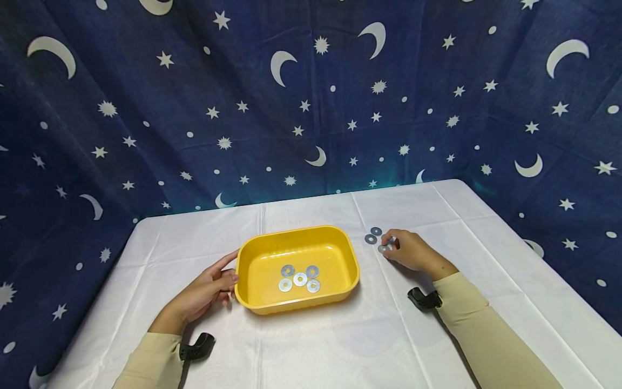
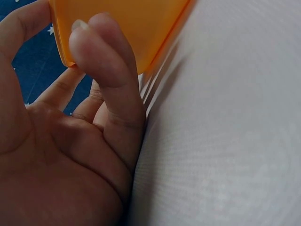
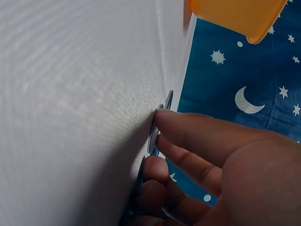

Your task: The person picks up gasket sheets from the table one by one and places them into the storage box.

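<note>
A yellow plastic tray stands on the white-covered table, with several flat metal washers lying on its floor. My left hand touches the tray's left end from outside, its fingertips against the wall and rim. In the left wrist view, some fingers of that hand bend in front of the tray. To the right of the tray, my right hand pinches a washer between thumb and fingers, close to the table. Two loose washers lie just beyond its fingertips; another is partly hidden by the fingers.
A white cloth with fold creases covers the table. Behind and beside it hangs a dark blue curtain with moons and stars. A black wrist strap is on the left arm, and a similar black strap on the right.
</note>
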Tool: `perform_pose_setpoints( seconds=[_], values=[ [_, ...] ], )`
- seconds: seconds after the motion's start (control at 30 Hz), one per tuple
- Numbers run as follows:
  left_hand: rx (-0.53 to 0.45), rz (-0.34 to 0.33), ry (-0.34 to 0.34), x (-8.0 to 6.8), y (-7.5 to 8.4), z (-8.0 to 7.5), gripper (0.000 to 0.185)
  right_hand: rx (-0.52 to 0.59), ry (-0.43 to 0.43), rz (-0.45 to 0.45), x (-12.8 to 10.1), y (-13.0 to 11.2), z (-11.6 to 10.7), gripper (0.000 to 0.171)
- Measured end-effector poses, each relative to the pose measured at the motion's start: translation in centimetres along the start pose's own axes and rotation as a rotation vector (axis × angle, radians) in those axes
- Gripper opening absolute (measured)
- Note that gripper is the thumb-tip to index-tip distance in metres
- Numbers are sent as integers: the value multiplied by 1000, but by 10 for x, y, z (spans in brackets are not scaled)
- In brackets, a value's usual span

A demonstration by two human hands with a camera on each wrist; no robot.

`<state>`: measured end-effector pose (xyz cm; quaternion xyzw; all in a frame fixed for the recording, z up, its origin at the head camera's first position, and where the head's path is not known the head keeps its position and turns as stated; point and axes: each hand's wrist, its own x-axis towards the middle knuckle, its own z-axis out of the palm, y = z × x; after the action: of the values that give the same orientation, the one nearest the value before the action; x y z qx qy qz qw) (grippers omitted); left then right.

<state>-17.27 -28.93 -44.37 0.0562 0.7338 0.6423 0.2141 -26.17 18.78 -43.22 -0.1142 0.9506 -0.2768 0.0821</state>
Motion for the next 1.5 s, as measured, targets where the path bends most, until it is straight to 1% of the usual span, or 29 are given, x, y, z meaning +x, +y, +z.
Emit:
perform_pose_setpoints(
  seconds=[0.37, 0.6, 0.73, 1.03, 1.27, 1.4, 1.5],
  values=[
    [3, -8, 4, 0, 1, 1, 73, 1, -41, 36, -2, -4, -2, 21],
    [9, -15, 10, 0, 2, 2, 73, 18, -28, -21, -5, -7, -2, 23],
    [8, -21, 17, 0, 2, 2, 72, 23, -23, -38, -7, -8, -2, 23],
    [5, -32, 33, 1, 1, 2, 73, 39, -47, -7, -4, -8, -3, 18],
    [-5, -17, 10, 1, 0, 2, 73, 62, -62, -39, -5, -10, -3, 15],
    [-5, -21, 16, 1, 1, 2, 73, 64, -62, -34, -6, -13, -4, 14],
    [-5, -25, 24, 1, 1, 2, 73, 62, -48, -48, -6, -15, -5, 13]
  ],
)
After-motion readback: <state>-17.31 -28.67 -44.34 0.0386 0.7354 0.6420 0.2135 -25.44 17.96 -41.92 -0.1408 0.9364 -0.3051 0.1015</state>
